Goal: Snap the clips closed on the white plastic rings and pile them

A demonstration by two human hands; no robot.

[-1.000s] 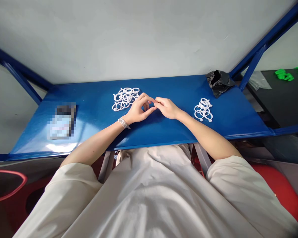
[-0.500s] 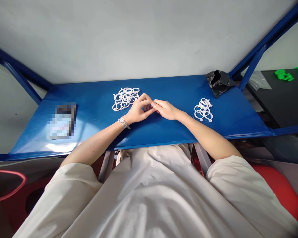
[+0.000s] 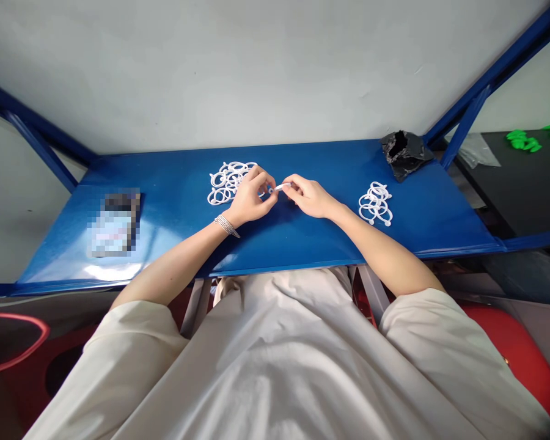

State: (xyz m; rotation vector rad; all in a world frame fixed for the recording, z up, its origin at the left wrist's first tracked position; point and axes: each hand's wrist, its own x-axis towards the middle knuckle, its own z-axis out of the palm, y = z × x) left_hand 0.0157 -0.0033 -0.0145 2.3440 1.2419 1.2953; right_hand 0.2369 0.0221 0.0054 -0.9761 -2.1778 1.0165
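Observation:
Between my two hands, just above the blue table [image 3: 311, 244], is a small white plastic ring [image 3: 281, 186], seen nearly edge-on. My left hand [image 3: 253, 197], with a silver bracelet at the wrist, pinches its left end between thumb and fingers. The right end is gripped by the fingertips of my right hand [image 3: 308, 195]. Beside my left hand lies a heap of white plastic rings [image 3: 224, 183] with small knobs, partly covered by the fingers. A smaller group of the same white rings [image 3: 376, 205] lies to the right of my right hand.
A crumpled black plastic bag [image 3: 406, 156] sits at the table's back right corner. On the left lies a pixelated flat object [image 3: 114, 223]. Blue frame bars rise at both sides. Green pieces [image 3: 524, 140] rest on a dark surface [image 3: 508, 183] at far right.
My hands have drawn slightly apart, the left shifting left and the right shifting right. The white ring between them now shows. Both ring groups stay where they were.

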